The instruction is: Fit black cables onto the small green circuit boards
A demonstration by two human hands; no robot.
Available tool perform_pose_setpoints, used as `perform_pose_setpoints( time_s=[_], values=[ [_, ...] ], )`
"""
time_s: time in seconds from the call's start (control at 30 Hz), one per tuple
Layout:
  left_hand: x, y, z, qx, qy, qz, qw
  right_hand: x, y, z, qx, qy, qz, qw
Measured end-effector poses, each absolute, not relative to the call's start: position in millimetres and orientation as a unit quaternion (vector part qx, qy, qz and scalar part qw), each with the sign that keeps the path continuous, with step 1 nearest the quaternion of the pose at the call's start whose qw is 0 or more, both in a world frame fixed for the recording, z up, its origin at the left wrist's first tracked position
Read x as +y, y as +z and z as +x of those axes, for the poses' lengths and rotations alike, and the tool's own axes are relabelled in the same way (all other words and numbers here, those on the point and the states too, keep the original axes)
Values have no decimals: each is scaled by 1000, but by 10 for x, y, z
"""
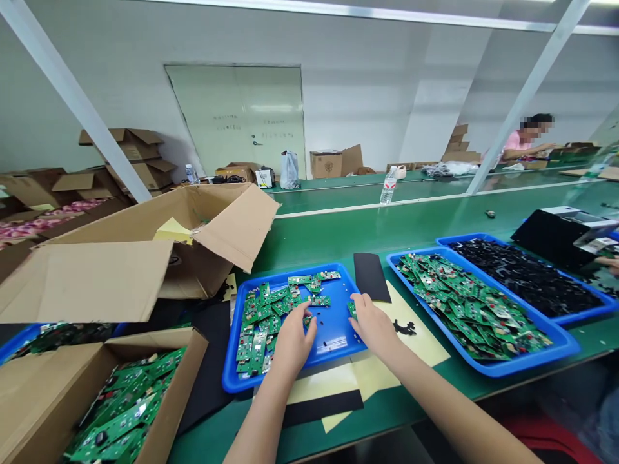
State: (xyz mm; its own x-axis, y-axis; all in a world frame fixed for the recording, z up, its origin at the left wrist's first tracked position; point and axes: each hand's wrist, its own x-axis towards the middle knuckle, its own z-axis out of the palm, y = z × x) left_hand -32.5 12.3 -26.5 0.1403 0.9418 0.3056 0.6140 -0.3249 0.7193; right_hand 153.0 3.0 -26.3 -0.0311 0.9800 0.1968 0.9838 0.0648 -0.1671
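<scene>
A blue tray (333,380) lies in front of me, with several green circuit boards (258,341) spread over its left side and back. My left hand (293,338) is over the middle of this tray, thumb and fingers curled around a circuit board (308,319) that they partly hide. At the tray's right rim, my right hand (372,325) pinches another circuit board (352,310), mostly covered by the fingers. Small black pieces (325,343) lie on the bare tray floor between both hands.
Right of me stand a blue tray heaped with circuit boards (464,309) and a tray of black parts (527,277). A carton of boards (130,406) is at front left, below a large open cardboard box (217,225). A bottle (388,185) stands behind; a person (520,145) sits far right.
</scene>
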Motion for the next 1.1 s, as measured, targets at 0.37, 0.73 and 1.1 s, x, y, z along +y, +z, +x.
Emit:
perform_pose_setpoints(
  time_s=[0.37,0.73,1.1],
  values=[
    [94,-190,-283,545,410,624,381,175,-294,1652,-730,12,-640,239],
    [91,-41,-256,434,354,367,743,174,-130,1366,-851,130,-303,410],
    [42,-15,-234,427,414,351,723,177,-224,1545,-723,363,-265,525]
  ],
)
